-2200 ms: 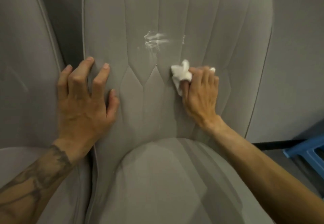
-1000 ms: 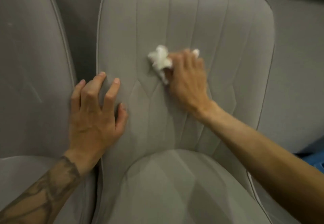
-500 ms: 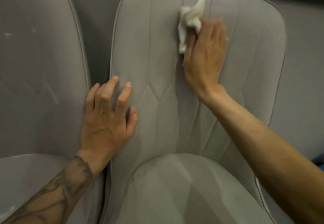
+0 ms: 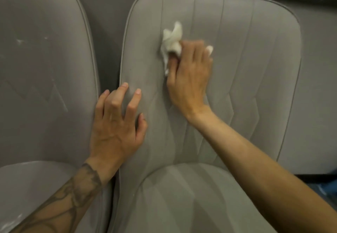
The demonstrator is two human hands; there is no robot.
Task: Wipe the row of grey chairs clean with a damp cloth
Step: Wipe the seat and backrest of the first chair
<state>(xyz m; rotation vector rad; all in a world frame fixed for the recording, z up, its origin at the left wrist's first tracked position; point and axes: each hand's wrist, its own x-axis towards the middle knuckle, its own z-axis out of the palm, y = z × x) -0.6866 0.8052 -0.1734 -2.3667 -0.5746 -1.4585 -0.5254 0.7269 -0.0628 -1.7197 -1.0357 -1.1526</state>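
A grey padded chair (image 4: 255, 54) fills the middle of the view, its backrest facing me. My right hand (image 4: 189, 76) holds a crumpled white cloth (image 4: 172, 41) and presses it against the upper middle of the backrest. The cloth sticks out above and to the left of my fingers, and a small bit shows at the right of them. My left hand (image 4: 116, 123) rests with spread fingers on the backrest's left edge, lower down, holding nothing. The seat cushion (image 4: 191, 201) lies below both hands.
A second grey chair (image 4: 42, 68) stands close on the left, with faint white marks on its backrest and a white smear on its seat's front corner. A grey wall runs behind the chairs. Something blue shows at the right edge, low down.
My right hand has brought the cloth down from near the top of the backrest to its upper middle. The white smear seen earlier on the backrest is gone. My left hand stays in place.
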